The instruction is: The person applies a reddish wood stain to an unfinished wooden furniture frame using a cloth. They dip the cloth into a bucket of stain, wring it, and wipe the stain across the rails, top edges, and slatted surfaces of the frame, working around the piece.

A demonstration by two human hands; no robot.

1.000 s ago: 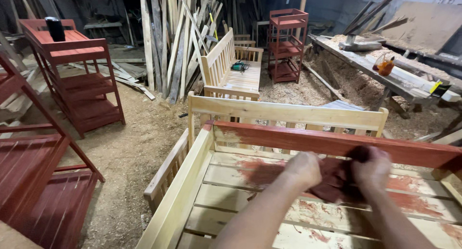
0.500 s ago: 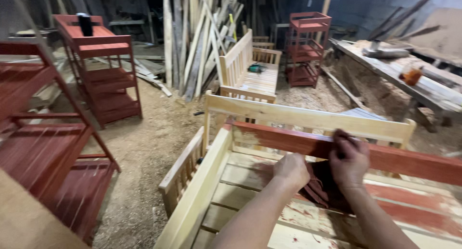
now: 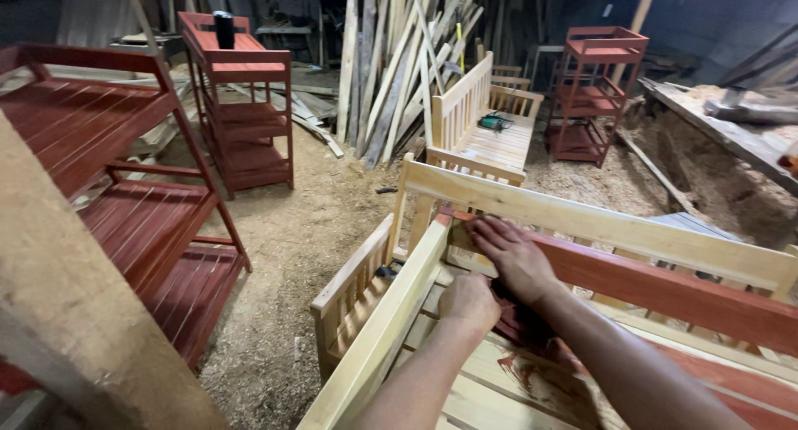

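Note:
A pale wooden bench (image 3: 391, 330) lies in front of me, its upper back rail (image 3: 665, 284) stained red. My right hand (image 3: 514, 255) lies flat on the left end of that rail, fingers spread. My left hand (image 3: 470, 301) is curled in a fist just below it, on a dark red cloth (image 3: 522, 326) that bunches between both hands. Red stain is smeared over the slats (image 3: 532, 388) under my forearms. An unstained pale rail (image 3: 598, 222) runs just behind the red one.
Red slatted shelf racks stand at the left (image 3: 141, 205), further back (image 3: 245, 106) and at the far right (image 3: 594, 89). A second pale bench (image 3: 482, 130) stands ahead, with planks (image 3: 399, 56) leaning behind it. Sawdust covers the floor (image 3: 307, 230). A thick wooden post (image 3: 75, 313) is close on my left.
Both hands and the cloth have slid left along the red rail to its left end. My view has swung left, bringing the near red rack further in.

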